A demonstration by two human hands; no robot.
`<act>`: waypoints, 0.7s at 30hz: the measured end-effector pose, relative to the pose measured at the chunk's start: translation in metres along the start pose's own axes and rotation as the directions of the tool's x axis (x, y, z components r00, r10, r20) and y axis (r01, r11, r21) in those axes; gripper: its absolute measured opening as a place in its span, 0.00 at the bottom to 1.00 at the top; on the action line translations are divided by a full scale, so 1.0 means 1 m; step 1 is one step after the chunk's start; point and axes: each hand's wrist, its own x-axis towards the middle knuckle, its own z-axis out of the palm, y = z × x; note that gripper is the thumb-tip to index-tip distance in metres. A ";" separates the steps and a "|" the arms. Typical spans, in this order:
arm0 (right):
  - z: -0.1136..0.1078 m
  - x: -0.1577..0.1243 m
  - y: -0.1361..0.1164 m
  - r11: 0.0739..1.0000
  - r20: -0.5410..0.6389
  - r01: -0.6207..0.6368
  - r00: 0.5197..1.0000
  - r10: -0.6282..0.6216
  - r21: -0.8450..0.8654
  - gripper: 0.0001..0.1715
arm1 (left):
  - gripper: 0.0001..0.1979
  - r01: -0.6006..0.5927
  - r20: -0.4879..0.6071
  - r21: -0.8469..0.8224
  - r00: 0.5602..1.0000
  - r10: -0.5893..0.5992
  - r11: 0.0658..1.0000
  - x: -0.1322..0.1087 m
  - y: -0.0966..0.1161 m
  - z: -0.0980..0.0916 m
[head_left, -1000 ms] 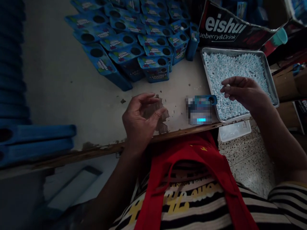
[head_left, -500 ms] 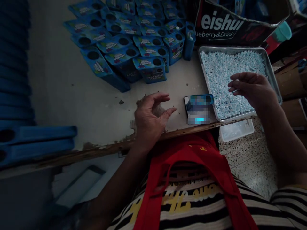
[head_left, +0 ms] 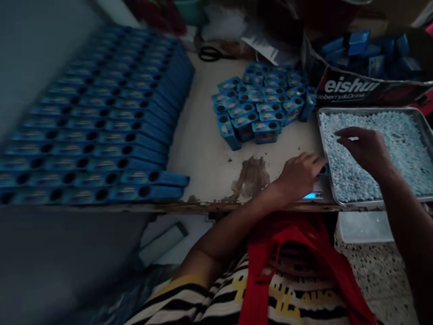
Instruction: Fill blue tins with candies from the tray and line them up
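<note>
- At the near edge of the table (head_left: pixel 203 153), the left hand (head_left: pixel 299 174) lies with its fingers folded over one small blue box (head_left: pixel 325 169), which stands on a scale (head_left: pixel 313 195) with a lit display, just beside the tray (head_left: pixel 372 109).
- Above the tray, the right hand (head_left: pixel 367 149) hovers over the pale blue pellets (head_left: pixel 406 149) with loosely bent fingers. I cannot tell if it pinches a pellet.
- Done, as I judge it: a large stack of blue boxes (head_left: pixel 101 135) lies in long rows on the left.
- Left to do, as I judge it: a cluster of upright boxes (head_left: pixel 260 106) waits behind the scale, and pellets cover nearly the whole tray.
- Counts: one tray, one scale, one box under the hand, one pair of scissors (head_left: pixel 211 54) far back, one printed carton (head_left: pixel 352 85).
- The cluster holds about twenty boxes. The stack is too blurred and too many to count, and so are the pellets.
</note>
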 end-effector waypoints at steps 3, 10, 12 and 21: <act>0.037 0.037 -0.041 0.970 -0.067 0.185 0.982 -0.177 0.157 0.14 | 0.21 0.122 -0.059 0.031 0.991 -0.120 0.992 -0.014 -0.021 -0.039; 0.112 0.077 -0.133 0.895 0.133 0.431 0.899 -0.417 -0.114 0.18 | 0.23 0.540 -0.253 0.050 0.821 -0.512 0.840 -0.139 -0.144 -0.174; 0.120 0.079 -0.139 0.890 0.168 0.403 0.912 -0.373 -0.211 0.15 | 0.25 0.594 -0.218 0.022 0.788 -0.576 0.804 -0.169 -0.172 -0.196; 0.115 0.070 -0.109 0.920 -0.029 0.392 0.919 -0.393 -0.015 0.18 | 0.25 0.421 0.096 0.066 0.900 -0.426 0.905 -0.229 -0.222 -0.193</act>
